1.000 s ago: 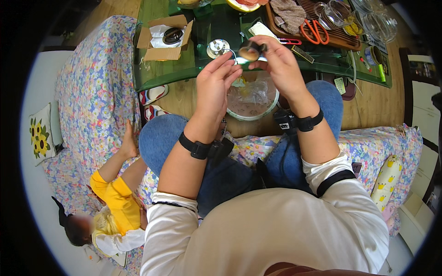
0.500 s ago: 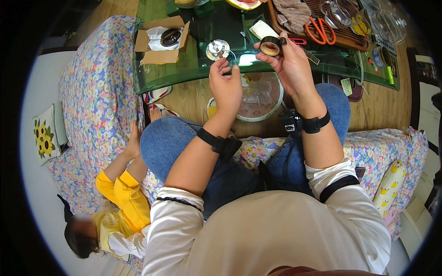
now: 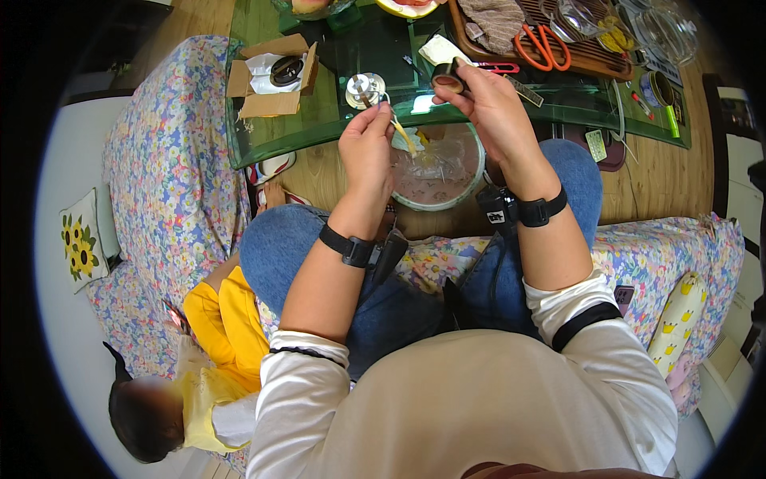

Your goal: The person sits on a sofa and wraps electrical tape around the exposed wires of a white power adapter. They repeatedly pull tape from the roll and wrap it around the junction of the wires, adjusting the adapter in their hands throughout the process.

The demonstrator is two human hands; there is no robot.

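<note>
Head view: a thin pale strip (image 3: 403, 136) is pinched over a lined bin, and a small dark jar (image 3: 448, 78) is gripped beside it.

An open cardboard box (image 3: 271, 80) holding a dark round object is seen on the green glass table (image 3: 319, 128). The strip, clamped between the left hand's (image 3: 367, 148) fingertips, slants down-right, its long axis diagonal, above the plastic-lined bin (image 3: 439, 172) on the wooden floor. The jar, mouth facing the camera, is closed in the right hand (image 3: 491, 108). A wooden tray (image 3: 574, 52) holds orange scissors (image 3: 538, 40).

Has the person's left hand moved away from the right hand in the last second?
Yes. The left hand has come away from the right hand and now sits lower left, nearer the round metal lid on the glass table.
</note>
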